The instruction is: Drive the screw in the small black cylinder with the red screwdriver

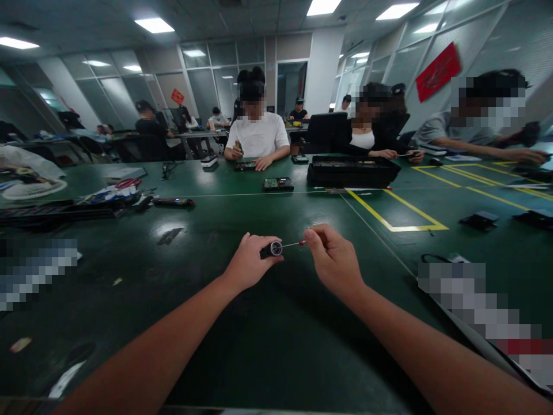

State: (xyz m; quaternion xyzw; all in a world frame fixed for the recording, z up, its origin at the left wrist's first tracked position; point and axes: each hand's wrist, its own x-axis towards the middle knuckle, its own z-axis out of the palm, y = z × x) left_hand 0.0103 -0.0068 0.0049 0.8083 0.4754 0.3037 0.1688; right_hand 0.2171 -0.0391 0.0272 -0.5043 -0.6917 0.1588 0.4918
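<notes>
Between the thumb and fingers of my left hand (250,260) is a small black cylindrical part (275,248), its round silver-rimmed end turned toward me. My right hand (334,253) pinches the red handle of a thin screwdriver (301,242). The screwdriver's metal shaft points left, and its tip is at the right side of the cylindrical part's rim. Whether the tip is inside or only touching cannot be made out. Both hands are raised a little above the green table (242,357).
A circuit board (278,184) and a long black box (353,172) lie ahead. To the left are red-handled scissors (128,183) and a dark pen-like tool (173,202). Yellow tape (419,228) marks the right side. A person in white (259,135) works opposite.
</notes>
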